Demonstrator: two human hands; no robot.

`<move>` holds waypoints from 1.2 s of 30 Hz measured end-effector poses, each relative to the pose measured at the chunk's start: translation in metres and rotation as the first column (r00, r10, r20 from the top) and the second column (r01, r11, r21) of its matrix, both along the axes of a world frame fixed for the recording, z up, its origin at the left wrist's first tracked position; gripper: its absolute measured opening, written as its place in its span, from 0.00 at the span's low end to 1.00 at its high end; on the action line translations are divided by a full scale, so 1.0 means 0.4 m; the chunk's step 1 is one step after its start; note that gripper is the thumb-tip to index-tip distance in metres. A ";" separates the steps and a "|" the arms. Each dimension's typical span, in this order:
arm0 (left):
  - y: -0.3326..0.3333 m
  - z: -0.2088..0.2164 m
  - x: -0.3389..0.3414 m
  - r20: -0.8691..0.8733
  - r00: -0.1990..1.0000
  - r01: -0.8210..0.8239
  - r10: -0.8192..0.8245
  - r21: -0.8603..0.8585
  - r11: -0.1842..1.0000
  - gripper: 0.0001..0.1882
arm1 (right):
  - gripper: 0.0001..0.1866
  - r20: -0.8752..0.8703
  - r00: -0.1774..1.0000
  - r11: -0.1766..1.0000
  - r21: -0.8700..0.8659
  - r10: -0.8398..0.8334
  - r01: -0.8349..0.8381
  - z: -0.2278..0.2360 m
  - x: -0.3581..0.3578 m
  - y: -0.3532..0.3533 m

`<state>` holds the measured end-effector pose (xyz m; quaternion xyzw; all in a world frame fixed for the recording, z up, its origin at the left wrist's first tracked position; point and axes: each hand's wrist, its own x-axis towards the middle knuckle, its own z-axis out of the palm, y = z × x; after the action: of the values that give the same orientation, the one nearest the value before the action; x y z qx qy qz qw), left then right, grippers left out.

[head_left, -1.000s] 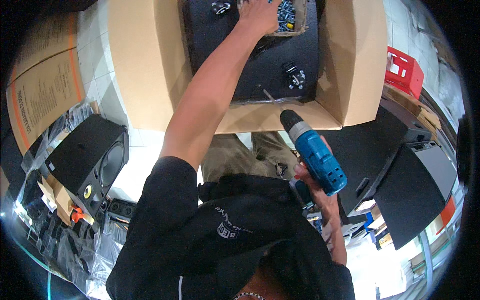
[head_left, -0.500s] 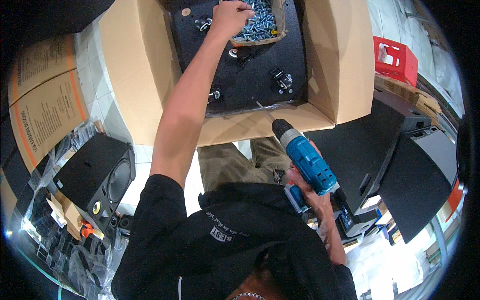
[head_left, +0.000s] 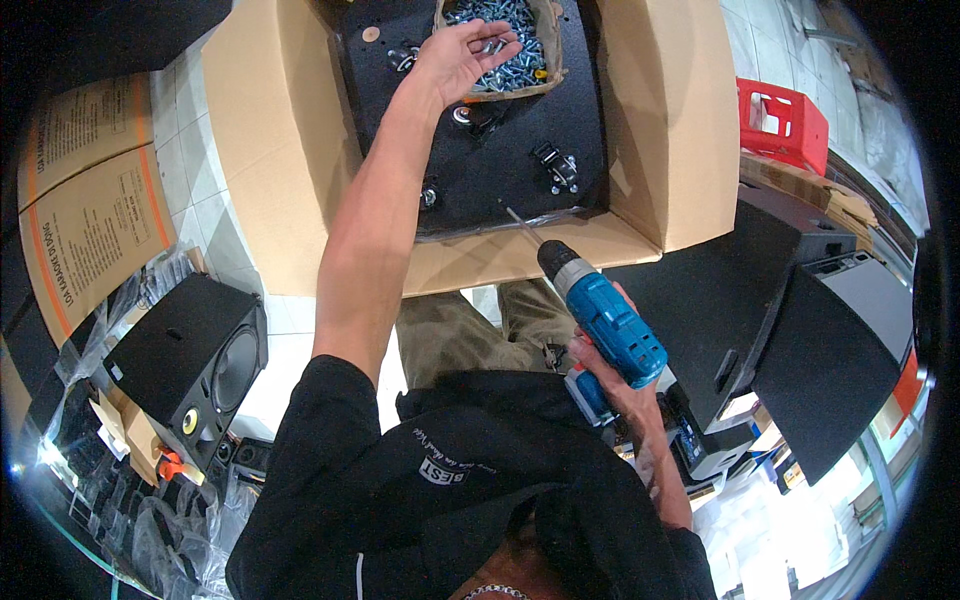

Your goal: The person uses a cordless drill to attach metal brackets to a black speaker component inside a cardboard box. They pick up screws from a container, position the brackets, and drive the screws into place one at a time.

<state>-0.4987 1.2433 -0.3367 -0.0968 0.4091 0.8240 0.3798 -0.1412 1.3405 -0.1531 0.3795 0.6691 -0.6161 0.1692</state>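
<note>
My left hand (head_left: 452, 66) is over a small box (head_left: 515, 94) full of bluish metal screws (head_left: 525, 65). Its palm is turned up and its fingers are cupped, with a few screws lying in them. My right hand (head_left: 622, 393) grips a blue cordless drill (head_left: 612, 325) by the handle. The drill's long thin bit points up and left, over the near flap of a large open carton (head_left: 680, 130). Inside the carton lies a black panel (head_left: 480, 180) that carries the screw box and several casters, one caster (head_left: 556, 168) near its right side.
A red plastic crate (head_left: 785, 120) stands beyond the carton's right side. Large black speaker cabinets (head_left: 700, 300) are at my right. Another black speaker (head_left: 190, 350) stands at the left, near printed cartons (head_left: 95, 220) and clear plastic wrap (head_left: 165, 540).
My left hand has turned its palm up and opened slightly, showing screws in the fingers. The drill stays in my right hand, almost unmoved. The view has shifted a little.
</note>
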 end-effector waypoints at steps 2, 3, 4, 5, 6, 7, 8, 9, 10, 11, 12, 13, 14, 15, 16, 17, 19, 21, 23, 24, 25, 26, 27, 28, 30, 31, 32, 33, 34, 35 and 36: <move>0.006 0.012 0.004 0.071 0.996 -0.052 0.048 0.048 0.998 0.17 | 0.44 -0.011 1.000 1.000 0.010 0.008 -0.008 0.000 0.000 0.000; 0.009 0.012 0.004 0.062 0.998 -0.036 0.034 0.045 0.998 0.18 | 0.44 -0.018 1.000 1.000 0.020 0.014 -0.014 -0.001 0.000 0.001; 0.010 0.006 0.001 0.052 0.998 -0.023 0.020 0.039 0.999 0.18 | 0.44 -0.026 0.999 0.999 0.029 0.022 -0.021 -0.003 0.000 0.001; 0.012 0.001 -0.003 0.042 0.999 -0.008 0.007 0.033 0.999 0.19 | 0.44 -0.029 0.999 0.999 0.035 0.026 -0.025 -0.002 -0.002 0.001; 0.015 -0.013 -0.012 -0.054 0.997 0.052 -0.061 -0.143 0.988 0.19 | 0.44 -0.032 0.999 0.999 0.041 0.030 -0.028 -0.001 -0.005 0.001; 0.017 -0.026 -0.022 -0.135 0.980 0.093 -0.143 -0.319 0.943 0.19 | 0.44 -0.034 0.999 0.998 0.046 0.034 -0.032 0.000 -0.008 0.001; 0.016 -0.041 -0.023 -0.303 0.914 0.081 -0.268 -0.512 0.855 0.19 | 0.44 -0.033 0.999 0.998 0.045 0.038 -0.037 0.000 -0.009 0.002; 0.017 -0.056 -0.024 -0.415 0.815 0.005 -0.403 -0.691 0.723 0.19 | 0.44 -0.032 0.999 0.998 0.043 0.043 -0.041 0.000 -0.010 0.004; 0.025 -0.050 -0.010 -0.534 0.604 -0.169 -0.591 -0.811 0.561 0.19 | 0.44 -0.028 0.999 0.998 0.044 0.044 -0.043 0.000 -0.010 0.006; 0.032 -0.043 0.005 -0.538 0.353 -0.384 -0.766 -0.829 0.406 0.19 | 0.44 -0.020 0.999 0.999 0.042 0.034 -0.033 0.000 -0.010 0.007; 0.041 -0.036 0.018 -0.419 0.340 -0.322 -0.842 -0.893 0.315 0.19 | 0.44 -0.013 1.000 0.999 0.041 0.024 -0.023 0.001 -0.011 0.008; 0.043 -0.043 0.019 -0.399 0.326 -0.327 -0.857 -0.898 0.294 0.18 | 0.44 -0.008 1.000 0.999 0.035 0.015 -0.015 0.001 -0.013 0.007; 0.044 -0.051 0.020 -0.379 0.312 -0.333 -0.871 -0.903 0.273 0.18 | 0.44 -0.005 1.000 0.999 0.032 0.010 -0.010 -0.001 -0.013 0.007; 0.044 -0.059 0.019 -0.358 0.299 -0.340 -0.885 -0.906 0.252 0.17 | 0.44 -0.002 1.000 1.000 0.029 0.006 -0.006 -0.003 -0.013 0.006; 0.045 -0.063 0.017 -0.355 0.273 -0.334 -0.894 -0.907 0.258 0.16 | 0.44 0.002 1.000 1.000 0.027 0.000 0.000 -0.003 -0.012 0.007; 0.046 -0.066 0.015 -0.351 0.247 -0.327 -0.903 -0.907 0.263 0.16 | 0.44 0.007 1.000 1.000 0.024 0.004 -0.004 -0.002 -0.012 0.008; 0.046 -0.067 0.012 -0.370 0.259 -0.305 -0.892 -0.908 0.289 0.16 | 0.44 0.013 1.000 1.000 0.021 0.011 -0.011 -0.001 -0.014 0.014; 0.034 -0.061 0.007 -0.410 0.333 -0.272 -0.849 -0.904 0.329 0.16 | 0.44 -0.004 1.000 1.000 0.019 -0.007 0.007 -0.003 -0.012 0.014; 0.018 -0.053 0.004 -0.510 0.378 -0.281 -0.772 -0.858 0.430 0.16 | 0.44 0.006 1.000 1.000 0.008 -0.019 0.019 -0.005 -0.011 0.014; 0.013 -0.050 0.004 -0.556 0.399 -0.288 -0.729 -0.831 0.477 0.16 | 0.44 0.023 0.999 1.000 0.001 -0.024 0.024 -0.005 -0.012 0.016; 0.007 -0.047 0.005 -0.572 0.458 -0.267 -0.680 -0.819 0.508 0.16 | 0.44 0.039 0.999 1.000 -0.008 -0.027 0.028 -0.006 -0.013 0.017; 0.002 -0.045 0.006 -0.582 0.516 -0.249 -0.629 -0.804 0.539 0.16 | 0.44 0.038 0.999 1.000 -0.005 -0.031 0.031 -0.008 -0.013 0.018; -0.002 -0.042 0.008 -0.586 0.572 -0.234 -0.574 -0.787 0.570 0.16 | 0.45 0.036 0.999 0.999 -0.003 -0.033 0.034 -0.010 -0.011 0.020; -0.004 -0.037 0.009 -0.583 0.584 -0.213 -0.566 -0.782 0.586 0.16 | 0.45 0.035 0.999 0.999 0.001 -0.036 0.036 -0.012 -0.011 0.020; -0.008 -0.025 0.009 -0.576 0.607 -0.172 -0.548 -0.768 0.617 0.16 | 0.45 0.036 0.999 1.000 0.001 -0.028 0.028 -0.013 -0.013 0.022; -0.013 -0.026 0.005 -0.561 0.663 -0.084 -0.495 -0.713 0.696 0.17 | 0.45 0.035 0.999 1.000 0.001 -0.024 0.024 -0.014 -0.014 0.023; -0.022 -0.025 -0.002 -0.536 0.718 -0.001 -0.445 -0.640 0.769 0.17 | 0.45 0.024 0.999 1.000 0.007 -0.024 0.024 -0.016 -0.013 0.023; -0.025 -0.027 -0.007 -0.499 0.770 0.074 -0.398 -0.550 0.832 0.18 | 0.45 0.014 1.000 1.000 0.012 -0.025 0.024 -0.019 -0.012 0.022; -0.025 -0.030 -0.011 -0.450 0.850 0.086 -0.273 -0.394 0.915 0.19 | 0.45 0.004 1.000 1.000 0.016 -0.022 0.022 -0.020 -0.012 0.021; -0.024 -0.034 -0.015 -0.371 0.916 0.072 -0.155 -0.226 0.971 0.19 | 0.45 0.008 1.000 1.000 0.018 -0.013 0.012 -0.017 -0.015 0.021; -0.023 -0.039 -0.019 -0.267 0.963 0.035 -0.048 -0.054 0.998 0.20 | 0.45 0.013 1.000 1.000 0.020 -0.003 0.003 -0.012 -0.020 0.021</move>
<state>-0.5061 1.2340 -0.3521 0.0151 0.4784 0.8113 0.3358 -0.1490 1.3487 -0.1580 0.3864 0.6736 -0.6070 0.1690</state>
